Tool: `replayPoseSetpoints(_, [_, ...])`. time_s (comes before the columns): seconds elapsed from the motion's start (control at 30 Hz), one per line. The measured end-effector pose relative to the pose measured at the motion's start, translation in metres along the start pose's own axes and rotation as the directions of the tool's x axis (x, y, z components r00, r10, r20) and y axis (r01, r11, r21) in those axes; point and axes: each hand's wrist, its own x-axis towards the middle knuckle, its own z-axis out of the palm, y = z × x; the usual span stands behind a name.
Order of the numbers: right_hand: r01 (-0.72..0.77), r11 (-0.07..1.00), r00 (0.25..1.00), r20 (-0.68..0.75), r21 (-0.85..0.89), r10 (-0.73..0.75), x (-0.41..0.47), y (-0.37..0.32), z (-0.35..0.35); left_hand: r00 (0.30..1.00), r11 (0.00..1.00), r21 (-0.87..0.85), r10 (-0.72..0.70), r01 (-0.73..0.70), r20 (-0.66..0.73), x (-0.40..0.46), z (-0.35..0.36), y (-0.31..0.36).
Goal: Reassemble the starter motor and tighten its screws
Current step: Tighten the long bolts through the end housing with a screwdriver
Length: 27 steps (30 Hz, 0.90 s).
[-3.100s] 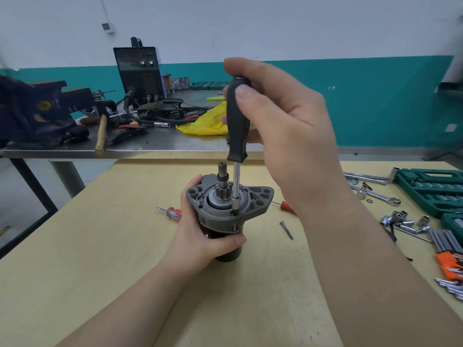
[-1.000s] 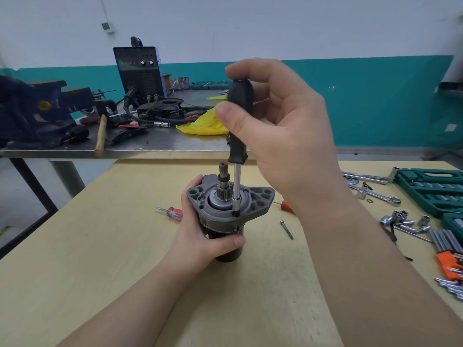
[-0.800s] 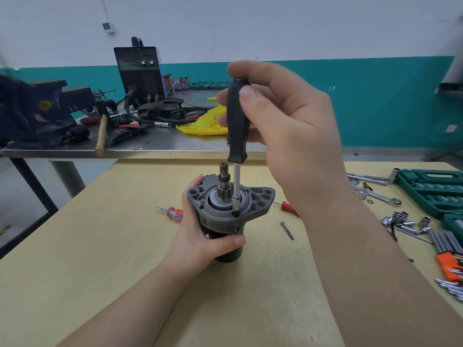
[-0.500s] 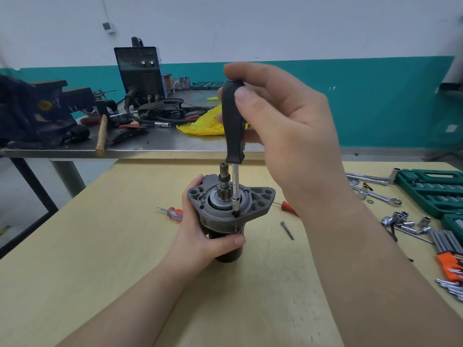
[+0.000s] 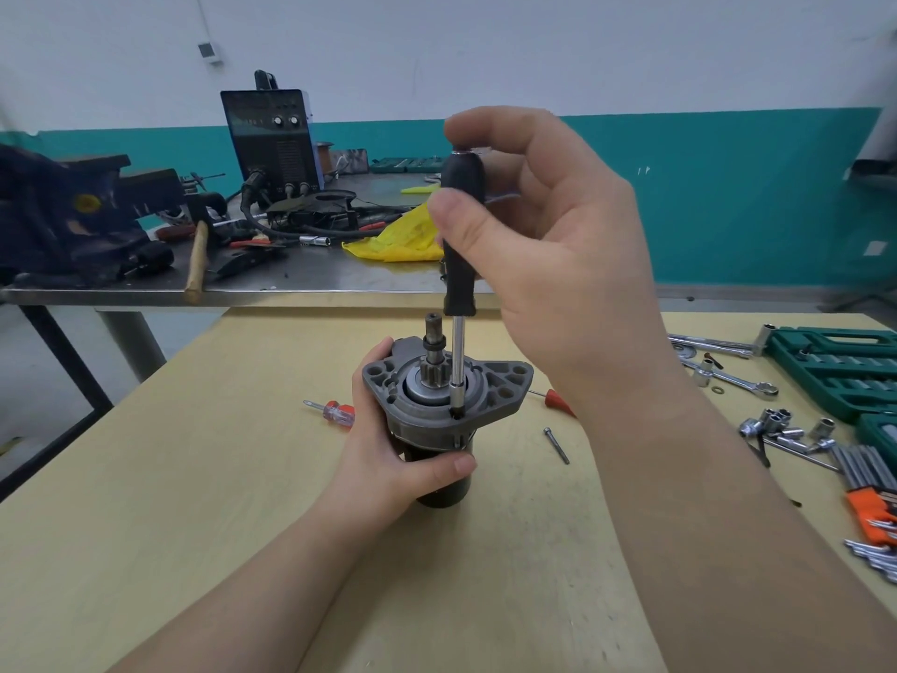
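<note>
The starter motor point(image 5: 490, 393) stands upright on the wooden table point(image 5: 204, 478), its grey flanged end housing and pinion shaft on top. My left hand point(image 5: 388, 459) grips its dark body from the left, thumb across the front. My right hand point(image 5: 548, 264) holds the black handle of a screwdriver point(image 5: 461, 264) between thumb and fingers. The driver stands vertical, its tip set in a screw hole at the front of the housing. A loose long screw point(image 5: 556, 445) lies on the table to the right of the motor.
A small red-handled screwdriver point(image 5: 332, 411) lies left of the motor; another red handle point(image 5: 558, 400) shows behind my right wrist. Wrenches, sockets point(image 5: 776, 425), hex keys point(image 5: 869, 478) and green tool cases point(image 5: 844, 366) fill the right side. Behind stands a metal bench with a vise point(image 5: 58, 216), hammer and welder point(image 5: 272, 138).
My right thumb and fingers have shifted round the screwdriver handle, turning it in place. The motor and my left hand have stayed still.
</note>
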Motion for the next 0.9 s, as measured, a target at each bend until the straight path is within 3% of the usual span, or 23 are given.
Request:
replayPoseSetpoints(0.23, [-0.053,0.995,0.999,0.008,0.082,0.053,-0.0002,0.0008,-0.0011,1.0,1.0,-0.002,-0.005,0.005,0.002,0.0003,-0.0008,-0.0011])
replayPoseSetpoints(0.4, [-0.01,1.0,1.0,-0.014,-0.016,0.01,0.0006,-0.0008,0.0003,1.0,1.0,-0.001,-0.012,0.012,-0.004,0.0002,-0.0005,-0.0004])
replayPoseSetpoints(0.6, [-0.055,0.992,0.998,0.018,0.118,0.053,-0.0007,-0.0007,-0.0027,1.0,1.0,0.001,-0.013,0.013,-0.001,0.0001,-0.001,-0.0016])
replayPoseSetpoints(0.77, [0.002,1.0,1.0,-0.008,-0.009,-0.002,0.0003,-0.0009,0.0004,1.0,1.0,-0.011,-0.027,0.027,-0.009,0.0001,0.0,0.0007])
replayPoseSetpoints(0.9, [-0.056,0.996,0.998,-0.029,0.076,0.058,0.0015,0.003,-0.0013,1.0,1.0,0.007,-0.022,0.022,-0.01,-0.0004,-0.0007,-0.0008])
